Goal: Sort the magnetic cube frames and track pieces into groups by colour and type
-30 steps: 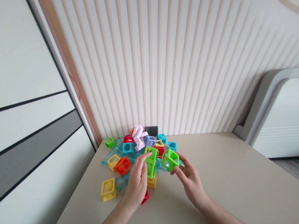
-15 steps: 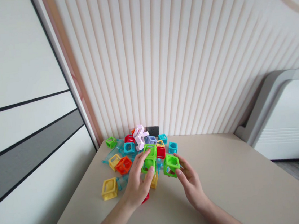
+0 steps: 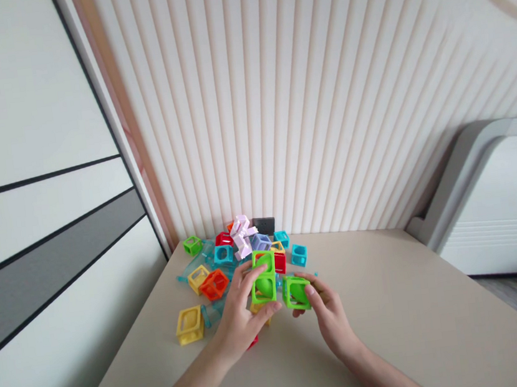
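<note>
My left hand [image 3: 242,311] is closed on a pair of joined green block frames [image 3: 265,289], one above the other, with the thumb along the lower edge. To its right, my right hand [image 3: 325,308] grips a single green cube block [image 3: 295,293] between thumb and fingers. A narrow gap separates the cube from the joined pair. Both are held over the table. Behind them lie a red block [image 3: 279,263] and a blue block [image 3: 299,255]. Part of a yellow block and a red block shows beneath my left hand, mostly hidden.
Colourful blocks lie heaped on the beige table [image 3: 394,302], among them a yellow block [image 3: 190,325], an orange block [image 3: 214,285] and a lilac piece [image 3: 242,236]. Clear teal pieces [image 3: 211,312] lie between them. A ribbed wall [image 3: 276,103] with a black socket [image 3: 264,225] stands behind.
The joined green blocks have turned to face me more squarely and shifted slightly right. The green cube in my right hand has tilted, and the two have come closer together.
</note>
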Motion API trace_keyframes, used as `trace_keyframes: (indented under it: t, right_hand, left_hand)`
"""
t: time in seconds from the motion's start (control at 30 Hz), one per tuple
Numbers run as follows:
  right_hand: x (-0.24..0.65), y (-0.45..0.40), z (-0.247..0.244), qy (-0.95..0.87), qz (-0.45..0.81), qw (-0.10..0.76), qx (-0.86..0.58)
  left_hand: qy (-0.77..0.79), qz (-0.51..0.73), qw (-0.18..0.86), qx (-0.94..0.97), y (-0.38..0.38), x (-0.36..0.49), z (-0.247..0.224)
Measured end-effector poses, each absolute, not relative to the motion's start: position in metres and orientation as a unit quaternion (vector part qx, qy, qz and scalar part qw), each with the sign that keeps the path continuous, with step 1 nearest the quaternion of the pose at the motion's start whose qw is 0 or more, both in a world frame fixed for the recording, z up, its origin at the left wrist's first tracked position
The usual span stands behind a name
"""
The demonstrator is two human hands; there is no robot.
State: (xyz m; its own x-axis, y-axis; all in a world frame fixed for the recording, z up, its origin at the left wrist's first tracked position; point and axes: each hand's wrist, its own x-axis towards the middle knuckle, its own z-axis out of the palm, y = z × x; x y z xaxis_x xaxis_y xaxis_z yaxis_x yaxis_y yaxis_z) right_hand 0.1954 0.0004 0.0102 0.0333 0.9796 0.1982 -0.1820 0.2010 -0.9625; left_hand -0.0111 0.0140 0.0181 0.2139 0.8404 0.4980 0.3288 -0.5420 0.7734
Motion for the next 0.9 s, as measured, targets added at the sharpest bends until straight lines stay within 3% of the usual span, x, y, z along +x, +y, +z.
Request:
trace_keyframes:
  t: [0.73,0.9]
  right_hand:
    - [0.1936,-0.0006,0.0097,-0.487,0.506,0.617,-0.357]
    - [0.1948,0.0014,0.0015,-0.507,0.462,0.629,-0.366]
  left_hand:
    - [0.404,0.482,0.272,0.728,0.0128,-0.0106,0.0205]
    - [0.404,0.48,0.26,0.734,0.0127,-0.0101,0.0208]
